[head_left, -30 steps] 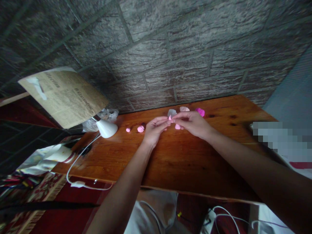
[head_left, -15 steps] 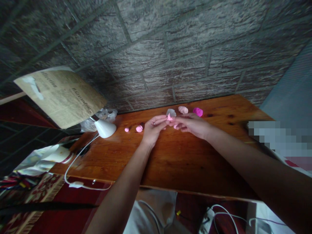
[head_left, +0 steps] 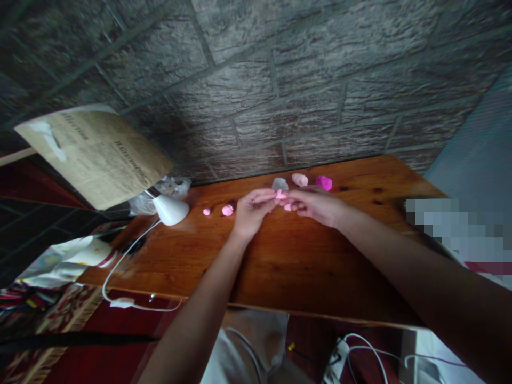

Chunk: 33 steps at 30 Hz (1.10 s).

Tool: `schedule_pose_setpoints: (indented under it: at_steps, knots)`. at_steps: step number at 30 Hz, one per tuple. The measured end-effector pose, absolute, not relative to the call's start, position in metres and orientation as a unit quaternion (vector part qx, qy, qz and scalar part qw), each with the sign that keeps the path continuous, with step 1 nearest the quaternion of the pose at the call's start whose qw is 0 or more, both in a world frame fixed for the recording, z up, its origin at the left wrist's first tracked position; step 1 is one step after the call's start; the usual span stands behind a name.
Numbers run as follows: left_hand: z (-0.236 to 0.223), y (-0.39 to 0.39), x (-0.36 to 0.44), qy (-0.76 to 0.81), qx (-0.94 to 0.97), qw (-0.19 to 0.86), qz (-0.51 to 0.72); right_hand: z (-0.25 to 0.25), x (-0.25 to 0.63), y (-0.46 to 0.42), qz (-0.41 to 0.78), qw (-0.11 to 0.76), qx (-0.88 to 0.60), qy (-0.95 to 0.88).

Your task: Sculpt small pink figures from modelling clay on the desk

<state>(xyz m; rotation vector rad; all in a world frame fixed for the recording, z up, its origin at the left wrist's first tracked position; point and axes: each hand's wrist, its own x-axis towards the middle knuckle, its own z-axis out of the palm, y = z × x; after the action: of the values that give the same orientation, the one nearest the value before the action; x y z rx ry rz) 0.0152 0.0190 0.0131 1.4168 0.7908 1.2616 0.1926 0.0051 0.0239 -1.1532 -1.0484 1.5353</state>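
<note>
My left hand [head_left: 251, 210] and my right hand [head_left: 314, 205] meet over the far middle of the wooden table [head_left: 288, 256]. Their fingertips pinch together on one small pink clay piece [head_left: 279, 195]. Another small pink bit [head_left: 287, 207] lies on the table just under my right fingers. Behind the hands sit a whitish lump [head_left: 280, 184], a pale pink lump [head_left: 300, 180] and a bright magenta lump [head_left: 324, 182]. Two small pink pieces [head_left: 228, 210] [head_left: 206, 212] lie to the left of my left hand.
A white lamp head [head_left: 171, 209] with its cable [head_left: 120, 277] rests at the table's left end, beside crumpled clear plastic [head_left: 168, 188]. A newspaper sheet [head_left: 96, 154] leans on the stone-patterned wall. White cables [head_left: 360, 352] lie on the floor below the near edge.
The two hands stayed together on the pink piece, with only slight finger movement. The view shifted a little.
</note>
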Motion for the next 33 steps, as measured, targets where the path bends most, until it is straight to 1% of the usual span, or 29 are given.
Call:
schedule_pose_setpoints:
  at_steps: [4,11,17,23,28,33]
  knots:
    - [0.0137,0.0177,0.016,0.315,0.602,0.517,0.521,0.0241,0.1923,0.0043,0.625,0.47,-0.471,-0.409]
    - [0.0141,0.0167,0.016,0.329,0.621,0.46,0.543,0.023,0.1921,0.0053,0.637,0.456,-0.453,-0.426]
    - [0.0149,0.017,0.0166,0.329,0.617,0.46,0.547,0.0229,0.1932,0.0059,0.652,0.454,-0.446,-0.411]
    - [0.0157,0.0188,0.0166,0.347,0.577,0.49,0.554,0.0223,0.1967,0.0079,0.635,0.482,-0.427,-0.427]
    - [0.0164,0.0192,0.0159,0.354,0.544,0.527,0.548,0.0185,0.1962,0.0075,0.581,0.496,-0.41,-0.498]
    - [0.0165,0.0197,0.0155,0.354,0.541,0.54,0.54,0.0153,0.1949,0.0084,0.542,0.511,-0.397,-0.536]
